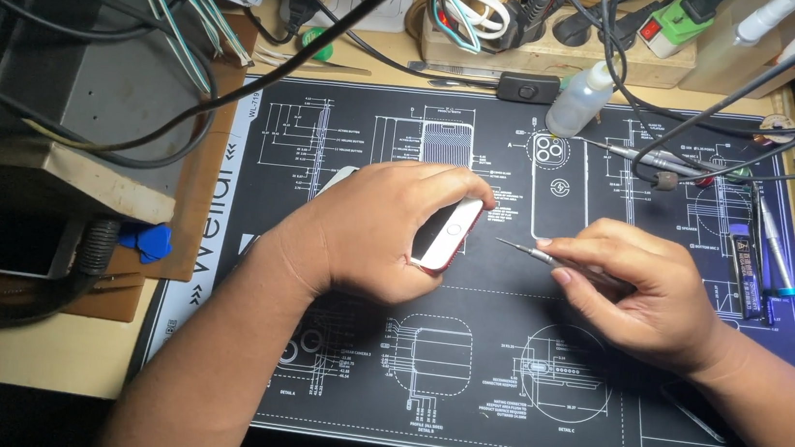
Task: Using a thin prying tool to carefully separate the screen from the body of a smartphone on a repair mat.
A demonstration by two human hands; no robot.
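My left hand [382,232] grips a smartphone [447,234] with a white front and red edge, tilted up on its side over a black work mat [499,379] printed with white line drawings. My right hand [639,291] pinches a thin metal screwdriver [529,254], its tip pointing left toward the phone's lower end with a small gap between them. Most of the phone's body is hidden under my left fingers.
A small squeeze bottle [580,97] stands at the mat's back edge. Screwdrivers and tweezers [754,253] lie at the right. Cables and a power strip [533,23] crowd the back. Blue picks [151,241] and a grey box [68,114] sit on the left.
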